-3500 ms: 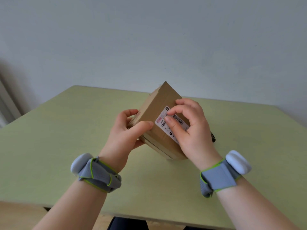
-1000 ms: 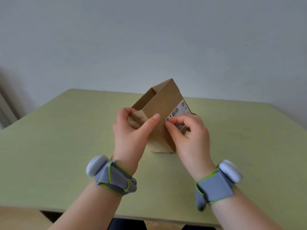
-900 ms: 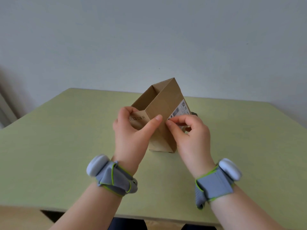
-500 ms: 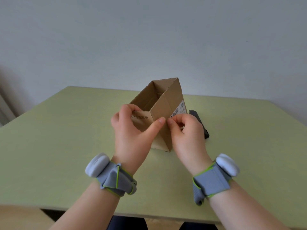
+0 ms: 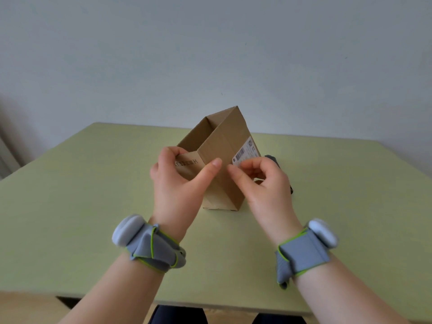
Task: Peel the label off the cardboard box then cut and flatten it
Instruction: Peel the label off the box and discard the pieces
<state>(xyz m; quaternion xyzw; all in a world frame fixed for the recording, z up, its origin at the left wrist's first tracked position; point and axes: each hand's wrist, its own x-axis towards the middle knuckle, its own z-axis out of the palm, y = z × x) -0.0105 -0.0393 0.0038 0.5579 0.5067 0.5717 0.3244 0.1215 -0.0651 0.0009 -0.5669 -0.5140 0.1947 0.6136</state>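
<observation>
The left hand (image 5: 177, 181) grips the open cardboard box (image 5: 224, 146) standing on the table (image 5: 93, 206); the right hand's (image 5: 261, 181) curled fingertips pinch the label's (image 5: 245, 154) lower corner.

a pale green table (image 5: 93, 206) fills the lower view, its near edge showing a light wood front (image 5: 25, 305). a plain grey-white wall (image 5: 210, 54) rises behind it. just right of where the fingers work, a dark object (image 5: 272, 158) lies on the table — mostly hidden, so what it is cannot be told. grey wristbands with green trim — left (image 5: 154, 250), right (image 5: 304, 252) — sit near the table's front edge.
</observation>
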